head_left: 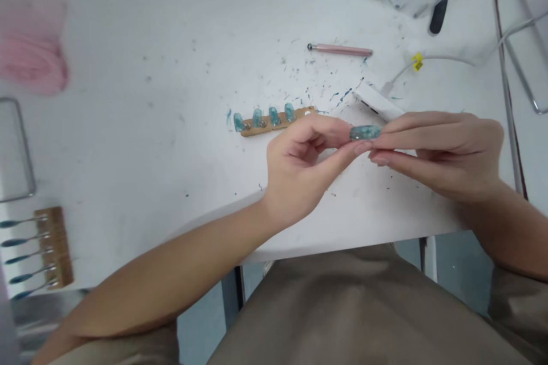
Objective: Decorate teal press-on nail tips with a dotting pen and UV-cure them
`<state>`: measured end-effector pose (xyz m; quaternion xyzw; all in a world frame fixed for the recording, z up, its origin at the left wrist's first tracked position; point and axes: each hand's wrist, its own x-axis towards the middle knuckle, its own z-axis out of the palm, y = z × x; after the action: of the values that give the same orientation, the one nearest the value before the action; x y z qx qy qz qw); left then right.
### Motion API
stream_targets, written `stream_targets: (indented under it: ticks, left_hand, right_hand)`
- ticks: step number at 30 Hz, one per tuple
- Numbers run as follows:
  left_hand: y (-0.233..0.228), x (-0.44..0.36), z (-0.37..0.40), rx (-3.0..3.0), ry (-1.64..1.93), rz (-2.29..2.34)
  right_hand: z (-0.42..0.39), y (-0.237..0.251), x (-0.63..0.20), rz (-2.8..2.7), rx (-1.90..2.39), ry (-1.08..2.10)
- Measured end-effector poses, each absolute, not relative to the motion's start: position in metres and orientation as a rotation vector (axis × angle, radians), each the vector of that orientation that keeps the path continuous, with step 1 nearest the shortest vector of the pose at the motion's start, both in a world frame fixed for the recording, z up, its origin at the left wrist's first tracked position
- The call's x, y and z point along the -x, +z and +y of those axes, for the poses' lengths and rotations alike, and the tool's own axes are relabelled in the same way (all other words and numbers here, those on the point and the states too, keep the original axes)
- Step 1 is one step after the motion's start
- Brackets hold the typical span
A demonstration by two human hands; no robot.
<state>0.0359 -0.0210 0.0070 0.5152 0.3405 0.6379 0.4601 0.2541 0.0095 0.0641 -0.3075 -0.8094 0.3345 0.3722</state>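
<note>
Teal nail tip (pixel 365 132), just right of frame centre, above the white table (pixel 141 125); long axis near horizontal, ends toward left and right edges. Pinched at its left end by the left hand (pixel 299 168), thumb and forefinger closed on it, other fingers curled. Gripped at its right end by the right hand (pixel 440 151), fingers extended and pressed together. Behind, a wooden strip (pixel 274 123) bearing four teal tips, slanting up to the right. Pink tool (pixel 340 49) farther up. Wooden rack of brushes (pixel 50 246) lower left.
</note>
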Motion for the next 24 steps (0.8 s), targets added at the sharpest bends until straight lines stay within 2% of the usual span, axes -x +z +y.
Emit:
stream_targets:
  ticks: [12, 24]
  left_hand:
    - [0.016, -0.034, -0.025, -1.22, 1.471, 0.94]
    - [-0.005, -0.043, -0.032, -1.389, 1.507, 0.851]
  right_hand:
    - [-0.002, 0.066, -0.24, -1.82, 1.022, 0.881]
    - [0.001, 0.06, -0.238, -1.607, 1.14, 0.94]
